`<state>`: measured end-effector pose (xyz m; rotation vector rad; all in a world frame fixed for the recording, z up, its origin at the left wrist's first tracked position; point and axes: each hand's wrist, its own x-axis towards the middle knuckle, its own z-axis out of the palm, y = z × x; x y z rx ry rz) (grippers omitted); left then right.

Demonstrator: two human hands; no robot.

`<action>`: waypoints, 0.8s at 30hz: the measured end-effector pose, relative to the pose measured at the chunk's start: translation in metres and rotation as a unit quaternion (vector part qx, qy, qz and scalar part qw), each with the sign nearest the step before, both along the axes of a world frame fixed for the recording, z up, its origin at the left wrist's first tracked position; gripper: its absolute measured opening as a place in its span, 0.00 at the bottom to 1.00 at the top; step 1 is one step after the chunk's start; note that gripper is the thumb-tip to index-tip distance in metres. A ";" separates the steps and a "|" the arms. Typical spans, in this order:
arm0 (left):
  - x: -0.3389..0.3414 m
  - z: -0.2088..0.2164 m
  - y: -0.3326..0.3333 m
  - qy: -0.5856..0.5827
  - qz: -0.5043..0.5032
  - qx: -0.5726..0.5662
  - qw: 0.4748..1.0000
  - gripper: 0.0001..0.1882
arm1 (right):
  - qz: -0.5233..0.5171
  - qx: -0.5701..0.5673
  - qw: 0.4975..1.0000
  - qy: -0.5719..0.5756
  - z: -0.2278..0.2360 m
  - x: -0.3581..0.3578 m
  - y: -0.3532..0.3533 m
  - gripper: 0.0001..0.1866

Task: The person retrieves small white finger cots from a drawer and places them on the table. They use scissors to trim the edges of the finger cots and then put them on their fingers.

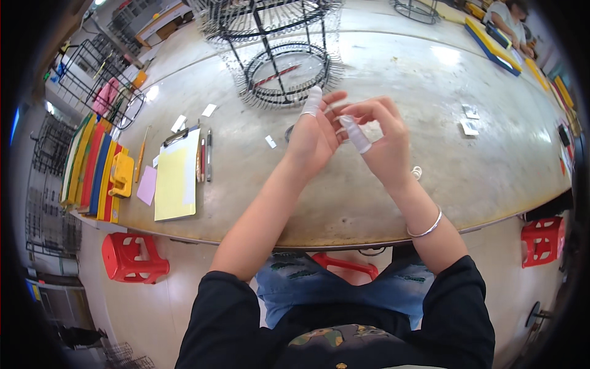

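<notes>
Over the table, my left hand [312,136] is turned palm up, its thumb stretched upward and its fingers loosely bent. A white finger cot [311,102] covers that thumb. Beside it, my right hand [386,134] has its thumb and fingertips drawn together close to the left fingers. Its thumb also wears a white finger cot [356,134]. Whatever lies in this pinch, if anything, is too small to make out. Just beyond my hands stands a black wire display rack [279,77] with many small hooks. A small pale looped item [416,173] lies by my right wrist.
On the left are a clipboard [176,178] with yellow paper, pens [209,157], a yellow tape dispenser [121,175] and upright coloured boards [92,169]. White slips [270,142] dot the table [246,209]. A person [509,24] sits far right. Red stools [134,257] stand below.
</notes>
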<state>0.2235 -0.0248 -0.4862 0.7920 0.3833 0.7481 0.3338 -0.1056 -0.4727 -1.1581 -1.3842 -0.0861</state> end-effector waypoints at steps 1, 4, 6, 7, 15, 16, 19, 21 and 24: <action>0.002 0.001 -0.004 -0.002 -0.030 -0.020 0.999 0.24 | -0.009 -0.011 1.000 0.010 -0.001 -0.001 -0.001 0.07; 0.007 -0.001 -0.007 -0.008 -0.066 -0.021 0.998 0.25 | -0.078 0.030 0.990 -0.110 0.003 -0.002 -0.001 0.07; 0.005 0.000 -0.011 0.000 -0.050 -0.015 0.999 0.25 | -0.085 0.018 0.990 -0.107 0.001 -0.004 -0.001 0.07; 0.005 0.001 -0.009 -0.001 -0.067 -0.014 0.998 0.24 | -0.088 0.012 0.990 -0.105 -0.001 -0.004 -0.001 0.07; 0.004 0.011 -0.023 0.018 -0.085 -0.019 0.996 0.28 | -0.103 0.037 0.986 -0.123 -0.003 -0.007 0.000 0.07; 0.005 0.013 -0.025 0.023 -0.070 -0.010 0.997 0.29 | -0.103 0.041 0.986 -0.125 -0.002 -0.007 0.000 0.07; 0.003 0.006 -0.024 0.073 -0.017 0.086 0.993 0.32 | -0.103 0.047 0.983 -0.147 -0.003 -0.006 0.000 0.07; 0.006 0.003 -0.026 0.089 0.002 0.092 0.992 0.32 | -0.094 0.047 0.984 -0.145 -0.005 -0.003 0.002 0.07; 0.008 0.003 -0.028 0.111 0.049 0.107 0.987 0.28 | -0.024 0.000 0.993 -0.111 -0.004 0.005 0.004 0.07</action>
